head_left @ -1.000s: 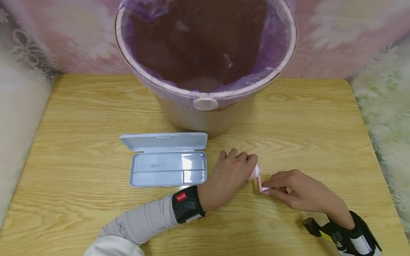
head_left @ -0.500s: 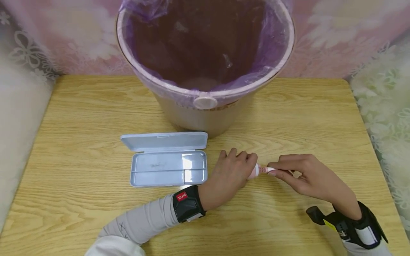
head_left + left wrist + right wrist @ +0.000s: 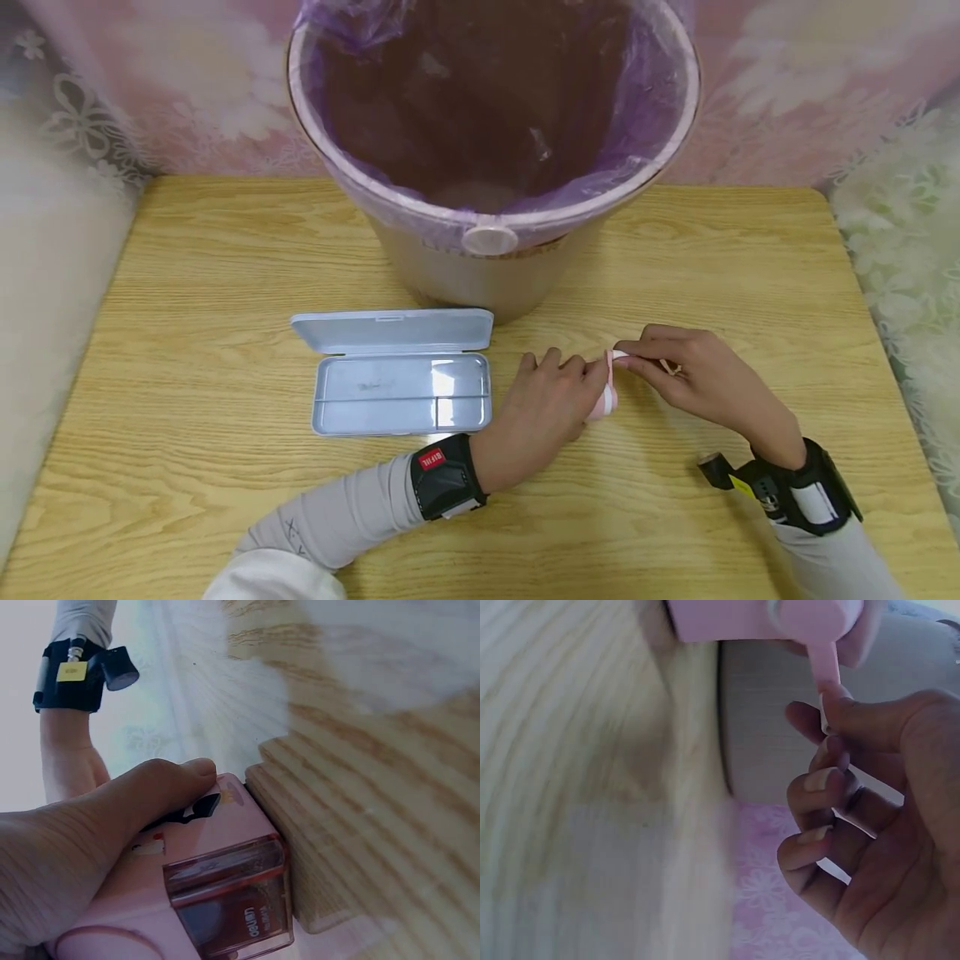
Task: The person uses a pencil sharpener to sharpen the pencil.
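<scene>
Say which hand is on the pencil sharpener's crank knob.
The right hand: it pinches the white crank knob, whereas the left hand grips the body of the pink pencil sharpener.

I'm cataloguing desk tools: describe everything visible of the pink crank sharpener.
The pink sharpener is boxy, seemingly plastic, with printed decals and a translucent reddish drawer, apparently closed. It seems to rest on the table, right of the open blue case. The left hand holds the body, hiding much of it from above; the right hand pinches the white knob of its crank, pointing toward the table's far edge.
</scene>
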Action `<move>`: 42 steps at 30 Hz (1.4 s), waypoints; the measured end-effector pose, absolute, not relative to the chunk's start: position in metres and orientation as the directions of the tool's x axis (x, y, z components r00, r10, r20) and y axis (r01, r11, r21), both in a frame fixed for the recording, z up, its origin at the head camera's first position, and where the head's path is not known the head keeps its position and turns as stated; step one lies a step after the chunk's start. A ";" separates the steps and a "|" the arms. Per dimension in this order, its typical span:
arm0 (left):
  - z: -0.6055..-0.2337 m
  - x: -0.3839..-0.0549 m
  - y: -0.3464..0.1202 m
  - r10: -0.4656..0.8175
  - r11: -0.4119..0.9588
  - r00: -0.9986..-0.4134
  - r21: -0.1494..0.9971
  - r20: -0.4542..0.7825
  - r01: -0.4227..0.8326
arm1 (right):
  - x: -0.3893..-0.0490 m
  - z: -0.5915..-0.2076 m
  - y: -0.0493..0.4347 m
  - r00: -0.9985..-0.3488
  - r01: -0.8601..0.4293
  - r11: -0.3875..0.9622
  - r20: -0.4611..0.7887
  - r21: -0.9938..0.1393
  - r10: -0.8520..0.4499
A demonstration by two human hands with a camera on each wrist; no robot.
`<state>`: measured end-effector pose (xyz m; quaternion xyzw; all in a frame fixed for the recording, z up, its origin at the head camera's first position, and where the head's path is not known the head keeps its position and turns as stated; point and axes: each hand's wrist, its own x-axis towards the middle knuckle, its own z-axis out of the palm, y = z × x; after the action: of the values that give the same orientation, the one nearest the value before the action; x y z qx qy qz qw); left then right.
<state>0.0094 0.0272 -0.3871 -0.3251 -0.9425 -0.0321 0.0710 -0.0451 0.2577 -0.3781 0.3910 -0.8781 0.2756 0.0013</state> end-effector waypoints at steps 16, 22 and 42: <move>-0.386 0.008 0.029 0.607 0.784 -0.785 0.068 0.124 0.617 | -0.031 -0.412 0.257 -0.685 -0.665 0.567 0.095 -0.487 -0.722; -0.386 0.009 0.029 0.606 0.783 -0.785 0.077 0.130 0.618 | -0.012 -0.413 0.254 -0.688 -0.658 0.578 0.072 -0.483 -0.722; -0.387 0.010 0.028 0.596 0.787 -0.778 0.044 0.199 0.615 | -0.028 -0.351 0.262 -0.644 -0.711 0.466 0.221 -0.527 -0.732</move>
<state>0.0104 0.0281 -0.3870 -0.3217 -0.9413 -0.0530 0.0876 -0.0278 0.2617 -0.3512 0.4214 -0.8560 0.2990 -0.0180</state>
